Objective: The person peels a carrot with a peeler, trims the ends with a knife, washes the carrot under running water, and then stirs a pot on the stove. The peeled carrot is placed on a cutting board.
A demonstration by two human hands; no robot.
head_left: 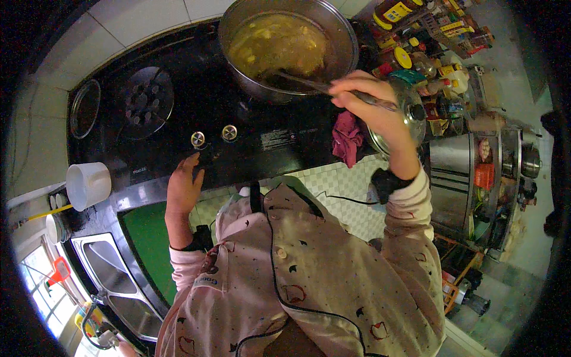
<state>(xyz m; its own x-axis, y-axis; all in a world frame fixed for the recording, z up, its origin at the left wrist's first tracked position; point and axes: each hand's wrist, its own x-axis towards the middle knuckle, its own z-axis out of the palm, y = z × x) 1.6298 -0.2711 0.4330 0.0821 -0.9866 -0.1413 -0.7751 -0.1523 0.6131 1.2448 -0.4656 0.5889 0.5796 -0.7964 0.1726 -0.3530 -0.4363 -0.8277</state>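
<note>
My right hand grips the handle of a metal cooking utensil. Its far end dips into yellowish food in broth, so its head is hidden. The food sits in a deep, wide metal pot at the back of a black gas cooktop. Down at the cooktop's front, my left hand has its fingers apart and holds nothing. Its fingertips are just below the left control knob; whether they touch it I cannot tell. A second knob lies to the right.
A crumpled magenta cloth and a glass lid lie near my right forearm. Bottles and jars crowd the right side. An unlit burner, a white plastic container and a double sink are to the left.
</note>
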